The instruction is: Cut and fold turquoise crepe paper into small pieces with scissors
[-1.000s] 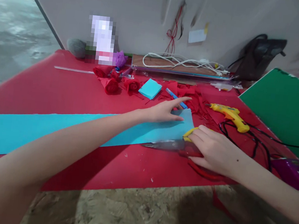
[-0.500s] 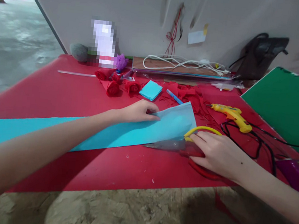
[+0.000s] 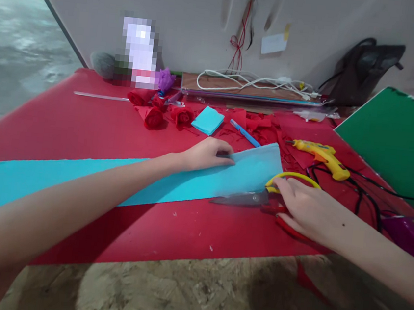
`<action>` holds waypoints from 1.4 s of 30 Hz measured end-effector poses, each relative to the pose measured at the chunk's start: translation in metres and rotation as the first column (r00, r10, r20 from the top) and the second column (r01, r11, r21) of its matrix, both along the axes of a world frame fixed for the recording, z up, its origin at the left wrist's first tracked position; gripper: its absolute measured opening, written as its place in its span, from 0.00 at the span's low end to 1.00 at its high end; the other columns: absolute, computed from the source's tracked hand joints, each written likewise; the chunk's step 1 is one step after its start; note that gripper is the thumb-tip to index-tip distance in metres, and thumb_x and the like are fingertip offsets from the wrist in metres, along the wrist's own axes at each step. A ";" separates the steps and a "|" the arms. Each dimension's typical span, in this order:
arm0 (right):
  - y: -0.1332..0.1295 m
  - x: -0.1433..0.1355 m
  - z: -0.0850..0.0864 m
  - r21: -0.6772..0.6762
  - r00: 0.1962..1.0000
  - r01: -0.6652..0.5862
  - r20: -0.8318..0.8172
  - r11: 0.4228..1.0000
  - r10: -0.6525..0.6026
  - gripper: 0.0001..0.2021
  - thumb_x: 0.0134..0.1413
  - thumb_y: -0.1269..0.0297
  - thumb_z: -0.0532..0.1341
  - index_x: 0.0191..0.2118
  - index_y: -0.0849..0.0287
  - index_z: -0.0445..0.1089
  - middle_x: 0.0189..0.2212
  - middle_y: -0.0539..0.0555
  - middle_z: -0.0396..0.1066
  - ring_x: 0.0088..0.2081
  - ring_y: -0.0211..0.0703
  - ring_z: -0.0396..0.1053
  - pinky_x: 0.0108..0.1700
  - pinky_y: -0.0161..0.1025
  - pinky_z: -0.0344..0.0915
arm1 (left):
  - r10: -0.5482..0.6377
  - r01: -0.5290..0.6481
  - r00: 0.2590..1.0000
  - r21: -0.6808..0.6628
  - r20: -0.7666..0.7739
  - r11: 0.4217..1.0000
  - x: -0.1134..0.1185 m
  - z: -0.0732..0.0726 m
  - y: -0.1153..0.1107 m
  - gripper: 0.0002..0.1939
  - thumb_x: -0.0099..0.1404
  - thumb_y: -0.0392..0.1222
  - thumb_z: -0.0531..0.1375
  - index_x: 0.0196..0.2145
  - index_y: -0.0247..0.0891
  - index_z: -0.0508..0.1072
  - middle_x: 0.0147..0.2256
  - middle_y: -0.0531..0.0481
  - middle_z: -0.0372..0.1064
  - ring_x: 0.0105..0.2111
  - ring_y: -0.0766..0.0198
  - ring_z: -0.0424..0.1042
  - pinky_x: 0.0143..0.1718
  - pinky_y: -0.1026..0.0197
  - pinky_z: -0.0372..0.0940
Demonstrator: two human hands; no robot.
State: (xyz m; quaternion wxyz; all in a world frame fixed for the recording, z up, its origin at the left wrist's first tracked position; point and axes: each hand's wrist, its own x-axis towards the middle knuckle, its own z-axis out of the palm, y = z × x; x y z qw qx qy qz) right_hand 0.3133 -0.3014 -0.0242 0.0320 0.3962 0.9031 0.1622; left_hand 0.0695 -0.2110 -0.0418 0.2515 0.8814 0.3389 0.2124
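At the very front, below the desk edge: a mottled brown floor (image 3: 163, 293) with a red paper scrap (image 3: 312, 282). Above that, a broad desk with a smooth red top (image 3: 95, 123). At its right edge, a shiny purple box (image 3: 411, 233).

Nearest on the desk, long scissors with one yellow and one red handle (image 3: 259, 199), grey blades pointing left along the lower edge of a long, flat, bright turquoise paper strip (image 3: 253, 167). Strip spread crosswise, narrowing in view toward its squared right end, partly hidden under the left forearm. Right hand (image 3: 308, 205), palm down, grip closed around the scissor handles. Left hand (image 3: 205, 155) reaching across, resting near the strip's upper edge; grip loosely curled, thumb and forefinger tips slightly apart, no telling whether pinching paper.

Just beyond, a slim blue pen (image 3: 245, 132), crumpled red paper scraps (image 3: 269, 127), a small turquoise paper square (image 3: 208, 120), red paper roses (image 3: 153, 118). To the right, a yellow glue gun (image 3: 327, 158), black cables, a leaning green board (image 3: 401, 141). Farthest back, a looped white cable (image 3: 214, 89) against a pale wall (image 3: 192, 15).
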 end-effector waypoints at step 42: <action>0.013 0.003 0.011 0.102 0.932 -0.361 0.007 0.927 0.363 0.23 0.43 0.64 0.62 0.46 0.70 0.61 0.35 0.60 0.69 0.36 0.47 0.65 0.32 0.38 0.64 | -0.006 0.005 1.000 0.056 0.017 0.998 0.002 -0.009 0.004 0.09 0.58 0.42 0.57 0.31 0.33 0.71 0.30 0.50 0.69 0.30 0.67 0.66 0.33 0.65 0.60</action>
